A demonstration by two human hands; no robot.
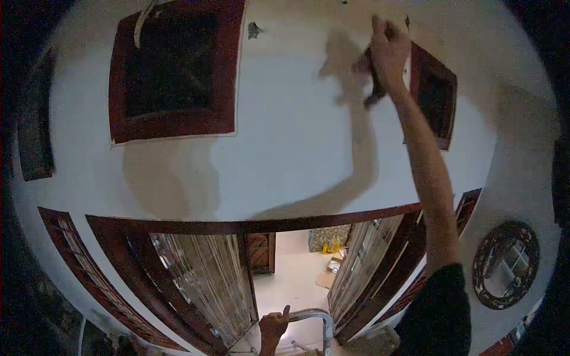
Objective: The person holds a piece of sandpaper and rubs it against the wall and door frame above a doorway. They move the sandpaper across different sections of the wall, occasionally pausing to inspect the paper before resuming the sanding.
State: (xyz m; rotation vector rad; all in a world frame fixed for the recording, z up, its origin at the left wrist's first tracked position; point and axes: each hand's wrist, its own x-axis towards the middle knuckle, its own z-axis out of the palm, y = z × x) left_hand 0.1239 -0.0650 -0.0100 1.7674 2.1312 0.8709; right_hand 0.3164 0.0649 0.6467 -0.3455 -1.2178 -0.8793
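Note:
My right hand (390,53) is raised high against the pale wall (285,107), fingers curled, beside the small framed opening on the right. A dark object (377,80) shows between this hand and the wall; its kind is hard to make out, and part of it is hidden by the hand. Low in the view, my left hand (273,328) is closed round the end of a curved metal rail (312,313), with its thumb sticking up.
Dark-red framed openings (231,71) sit in the wall, with a chipped patch (255,30) nearby. Below, curtained double doors (205,279) stand open onto a lit room with yellow items (333,244) on its floor. An oval mirror (506,264) hangs at right.

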